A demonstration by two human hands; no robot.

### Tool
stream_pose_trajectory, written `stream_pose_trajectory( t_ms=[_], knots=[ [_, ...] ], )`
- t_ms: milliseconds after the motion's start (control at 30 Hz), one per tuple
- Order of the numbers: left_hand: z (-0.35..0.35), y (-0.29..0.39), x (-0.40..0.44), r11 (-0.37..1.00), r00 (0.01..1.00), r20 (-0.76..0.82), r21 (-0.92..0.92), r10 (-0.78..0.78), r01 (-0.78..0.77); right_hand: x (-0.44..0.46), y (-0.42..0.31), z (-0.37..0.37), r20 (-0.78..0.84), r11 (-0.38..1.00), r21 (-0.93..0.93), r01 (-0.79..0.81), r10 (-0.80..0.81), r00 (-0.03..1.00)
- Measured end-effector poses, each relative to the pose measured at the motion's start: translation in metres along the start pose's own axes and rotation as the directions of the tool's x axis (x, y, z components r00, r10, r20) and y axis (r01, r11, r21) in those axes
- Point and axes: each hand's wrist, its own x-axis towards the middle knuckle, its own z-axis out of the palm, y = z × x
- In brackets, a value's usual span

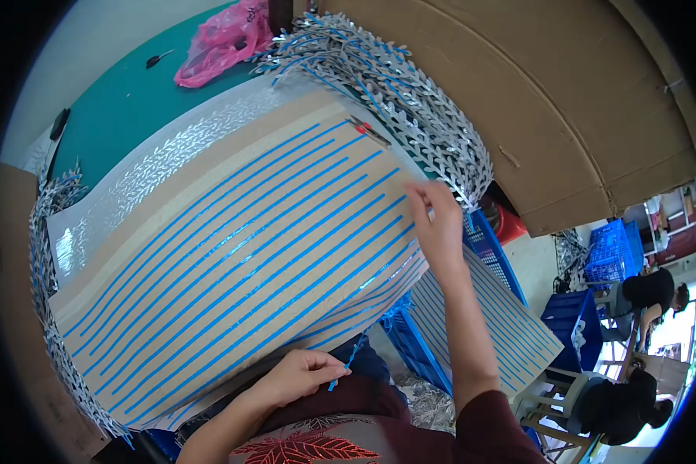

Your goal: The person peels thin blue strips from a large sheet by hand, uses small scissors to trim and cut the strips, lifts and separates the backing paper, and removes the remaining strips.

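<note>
A tan sheet [209, 224] with several parallel blue strips [286, 220] lies across the work surface before me. Over its right edge, close to the strip ends, is my right hand [438, 220], fingers bent and drawn together. Its fingertips are slightly blurred, and what they pinch, if anything, does not show. My left hand [305, 377] is low in front of my body, closed in a pinch on thin blue strip pieces [353, 354] that hang by the sheet's lower edge. Small red-handled snips [370, 133] rest at the sheet's upper right corner.
Bundles of silver leaf-shaped trim [410, 93] drape past the far right edge. A pink plastic bag [228, 42] sits on the green surface [116, 124]. Large cardboard [533, 85] stands at right. Below are a blue crate [491, 251] and another striped sheet [503, 332]. Two people sit farther off.
</note>
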Motion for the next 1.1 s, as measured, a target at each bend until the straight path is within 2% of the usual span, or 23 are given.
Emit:
stream_pose_trajectory(
  t_ms=[100,167,233,300,400,500,600,667,700,733,767,800,867,1000,1100],
  knots=[
    [0.001,-0.001,0.001,1.0,1.0,-0.005,-0.003,0.031,-0.031,0.066,0.012,0.05,-0.009,0.957,-0.16,0.24,-0.245,0.97],
    [0.0,0.0,0.001,0.999,0.999,-0.018,0.007,0.047,-0.047,0.093,0.02,0.083,0.033,0.873,-0.361,0.327,-0.339,0.94],
    [-0.002,-0.006,0.002,0.999,0.998,-0.029,-0.008,0.048,-0.048,0.113,0.027,0.116,0.116,0.796,-0.593,0.124,-0.067,0.991],
    [-0.006,-0.01,0.001,0.996,0.997,-0.028,-0.062,0.067,-0.069,0.129,0.022,0.127,0.153,0.737,-0.676,0.018,0.116,0.981],
    [-0.01,-0.011,-0.001,0.992,0.998,-0.024,-0.11,0.056,-0.059,0.132,0.011,0.131,0.158,0.629,-0.777,0.039,0.133,0.978],
    [-0.01,-0.011,-0.001,0.99,0.998,-0.023,-0.126,0.055,-0.057,0.135,0.005,0.125,0.232,0.505,-0.851,0.143,0.117,0.966],
    [-0.011,-0.011,0.0,0.989,0.998,-0.01,-0.137,0.056,-0.057,0.128,0.018,0.101,0.174,0.513,-0.824,0.24,-0.174,0.969],
    [-0.012,-0.01,0.0,0.987,0.999,-0.009,-0.15,0.053,-0.053,0.124,0.018,0.064,0.267,0.523,-0.76,0.386,-0.29,0.919],
    [-0.013,-0.009,0.0,0.987,0.998,-0.015,-0.149,0.055,-0.056,0.105,-0.004,0.043,0.087,0.804,-0.549,0.228,-0.216,0.973],
    [-0.013,-0.008,0.0,0.987,0.998,-0.023,-0.15,0.056,-0.059,0.073,-0.025,0.021,-0.054,0.968,-0.243,0.06,-0.075,0.996],
    [-0.014,-0.008,0.0,0.987,0.998,-0.03,-0.15,0.055,-0.059,0.045,-0.025,0.002,0.029,0.99,-0.084,0.113,-0.111,0.993],
    [-0.015,-0.008,0.0,0.985,0.998,-0.021,-0.162,0.058,-0.061,0.012,-0.049,-0.028,0.234,0.955,0.191,-0.228,0.181,0.955],
    [-0.017,-0.009,0.002,0.981,0.998,0.001,-0.183,0.063,-0.061,-0.049,-0.052,-0.053,0.562,0.705,0.419,-0.572,0.294,0.773],
    [-0.019,-0.009,0.003,0.987,0.999,0.025,-0.152,0.047,-0.043,-0.141,-0.066,-0.07,0.791,0.457,0.332,-0.825,0.342,0.508],
    [-0.018,-0.006,0.002,0.993,0.999,0.026,-0.107,0.044,-0.041,-0.187,-0.066,-0.076,0.816,0.475,0.097,-0.875,0.465,0.343]
  ],
)
